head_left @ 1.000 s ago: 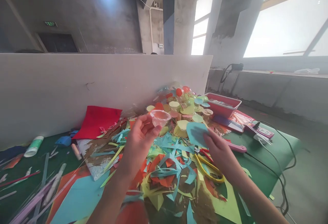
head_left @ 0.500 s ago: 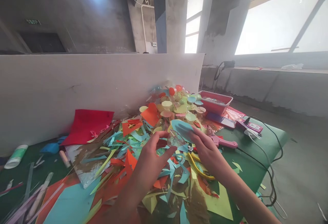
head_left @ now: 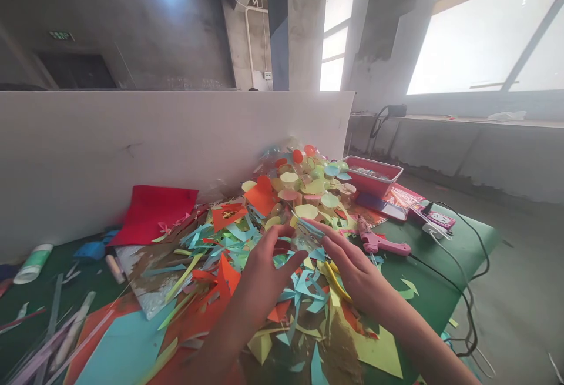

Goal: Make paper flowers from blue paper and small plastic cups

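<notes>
Paper scraps littered a green table before a pale panel. The left hand, fingers and thumb curved, held a clear cup above them; the right hand, nearly straight-fingered, touched blue paper at the cup's top, its thumb hidden and grip indeterminable.

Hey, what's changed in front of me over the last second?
Your left hand has brought the clear plastic cup right and down; your right hand has brought the blue paper disc left, so they meet or nearly meet. The disc has turned nearly edge-on to view. Nothing was visibly let go. The pink glue gun and red basket stayed put.
</notes>
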Demonstrator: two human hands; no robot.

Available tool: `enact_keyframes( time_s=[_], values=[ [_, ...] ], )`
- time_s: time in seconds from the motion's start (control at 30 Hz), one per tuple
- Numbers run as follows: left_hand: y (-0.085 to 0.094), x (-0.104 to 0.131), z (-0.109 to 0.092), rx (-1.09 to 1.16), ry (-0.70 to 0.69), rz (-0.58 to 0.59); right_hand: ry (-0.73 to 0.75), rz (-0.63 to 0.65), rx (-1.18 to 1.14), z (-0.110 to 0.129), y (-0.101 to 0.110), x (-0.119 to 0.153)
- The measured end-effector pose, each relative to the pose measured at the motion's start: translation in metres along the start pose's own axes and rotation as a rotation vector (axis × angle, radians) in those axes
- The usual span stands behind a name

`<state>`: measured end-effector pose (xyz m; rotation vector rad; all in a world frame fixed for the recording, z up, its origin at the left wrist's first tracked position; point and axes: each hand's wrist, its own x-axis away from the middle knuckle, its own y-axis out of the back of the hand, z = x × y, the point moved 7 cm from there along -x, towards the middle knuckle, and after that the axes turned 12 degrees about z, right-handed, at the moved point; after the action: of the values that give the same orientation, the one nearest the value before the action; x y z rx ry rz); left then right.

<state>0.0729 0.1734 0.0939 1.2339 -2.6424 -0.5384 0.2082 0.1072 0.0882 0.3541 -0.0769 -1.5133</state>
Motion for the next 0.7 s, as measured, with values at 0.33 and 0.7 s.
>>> enact_keyframes(
  time_s=[0.33,0.7],
  values=[
    [-0.001,0.0,-0.004,0.009,-0.006,0.019,-0.036,0.153,0.075,0.012,-0.012,0.009],
    [-0.002,-0.001,0.0,-0.055,-0.052,-0.023,-0.006,0.076,0.015,0.004,-0.01,0.009]
  ],
)
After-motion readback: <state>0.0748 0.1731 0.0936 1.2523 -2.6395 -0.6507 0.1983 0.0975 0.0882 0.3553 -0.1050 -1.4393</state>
